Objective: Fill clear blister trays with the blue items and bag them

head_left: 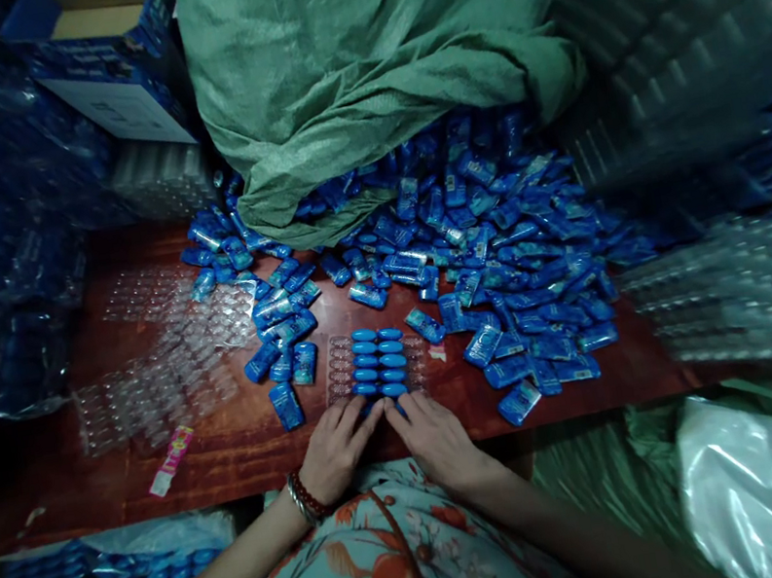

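Note:
A clear plastic blister tray (336,364) lies on the wooden table in front of me. Two columns of small blue packets (367,361) sit on edge in its middle, with bare moulded pockets on both sides. At the tray's near end, my left hand (334,446) has its fingers bent together over a blue packet in the left column. My right hand (434,434) is beside it, fingertips closed on the near packet of the right column. The thumbs almost meet, and the fingers partly hide these two packets.
Loose blue packets (532,274) spread from under a green woven sack (375,44). More clear trays (169,365) lie at left, and others are stacked (748,288) at right. A pink wrapper (171,460) lies near the front edge; an open blue box (122,86) stands back left.

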A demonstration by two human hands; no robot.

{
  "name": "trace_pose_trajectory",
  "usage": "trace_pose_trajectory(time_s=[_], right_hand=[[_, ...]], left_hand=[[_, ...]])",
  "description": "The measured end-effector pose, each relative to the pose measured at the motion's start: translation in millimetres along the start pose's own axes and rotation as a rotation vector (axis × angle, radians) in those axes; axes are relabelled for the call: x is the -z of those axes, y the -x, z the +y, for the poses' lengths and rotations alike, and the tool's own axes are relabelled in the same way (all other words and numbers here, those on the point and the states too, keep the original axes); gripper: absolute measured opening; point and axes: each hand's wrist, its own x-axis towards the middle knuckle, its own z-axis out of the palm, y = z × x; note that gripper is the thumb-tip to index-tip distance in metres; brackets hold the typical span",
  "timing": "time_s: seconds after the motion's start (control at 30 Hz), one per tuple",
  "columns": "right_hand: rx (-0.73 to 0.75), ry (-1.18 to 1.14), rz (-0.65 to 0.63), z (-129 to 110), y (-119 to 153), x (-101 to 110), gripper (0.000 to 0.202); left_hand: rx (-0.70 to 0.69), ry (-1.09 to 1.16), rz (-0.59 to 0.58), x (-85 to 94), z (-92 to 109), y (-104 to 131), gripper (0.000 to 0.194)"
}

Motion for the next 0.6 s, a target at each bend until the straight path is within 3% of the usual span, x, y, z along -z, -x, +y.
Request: trace_pose_trajectory(time_s=[0.13,0.23,0.33,0.4,0.5,0.6], right_hand=[[0.013,-0.018,0.125,7,9,-10,0.039],[-0.028,-0.046,0.258,14,16,-15,0.039],[-0.153,-0.180,0.419,31,15,-16,0.037],[-0.257,-0.268,0.467,51,8,-14,0.031],[-0.374,-0.203,0.388,84,-12,-12,0.027],[-0.401,0.022,0.218,105,-34,-12,0.032]], left_hand=[[0.128,-0.126,0.077,-11.1,5,9,0.044],[0.188,-0.096,0.108,-17.3,5,10,0.043],[0.249,0.021,0.226,-18.6,-10,10,0.043],[0.360,0.048,0.265,-16.6,-29,10,0.040],[0.541,-0.043,0.206,-11.5,-59,2,0.032],[0.593,-0.183,0.083,-6.8,-78,-14,0.033]])
